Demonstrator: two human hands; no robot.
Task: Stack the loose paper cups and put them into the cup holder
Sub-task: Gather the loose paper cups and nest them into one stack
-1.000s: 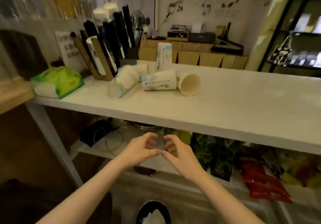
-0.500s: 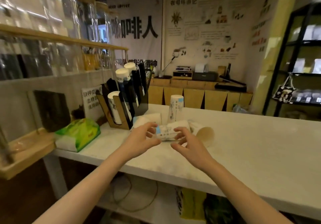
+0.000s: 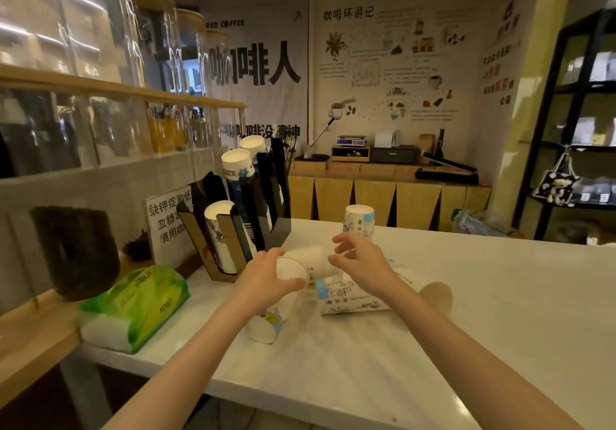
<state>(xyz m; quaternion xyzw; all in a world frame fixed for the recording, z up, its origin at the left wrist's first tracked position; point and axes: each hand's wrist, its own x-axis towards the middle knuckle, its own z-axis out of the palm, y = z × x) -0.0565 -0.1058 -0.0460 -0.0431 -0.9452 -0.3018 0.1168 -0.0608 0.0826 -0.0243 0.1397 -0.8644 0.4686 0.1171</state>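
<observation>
Several white printed paper cups lie loose on the white counter [image 3: 466, 346]. My left hand [image 3: 263, 279] is closed around one lying cup [image 3: 293, 269], its base towards me. My right hand [image 3: 361, 263] hovers just right of that cup with fingers spread, the thumb near its far end. Below my hands lie another cup [image 3: 266, 328], a blue-labelled cup [image 3: 350, 298] and one with its open mouth showing [image 3: 436, 296]. One cup [image 3: 358, 223] stands upside down behind them. The black and wood cup holder [image 3: 230, 233] to the left holds slanted cup stacks.
A green tissue pack [image 3: 140, 296] lies at the counter's left end, next to a printed sign [image 3: 170, 226]. A wooden shelf with glass jars [image 3: 100, 89] rises on the left. The counter's front edge runs close below my forearms.
Both hands came up from below the counter edge to the pile of cups. My left hand took hold of a cup. My view rose and moved closer.
</observation>
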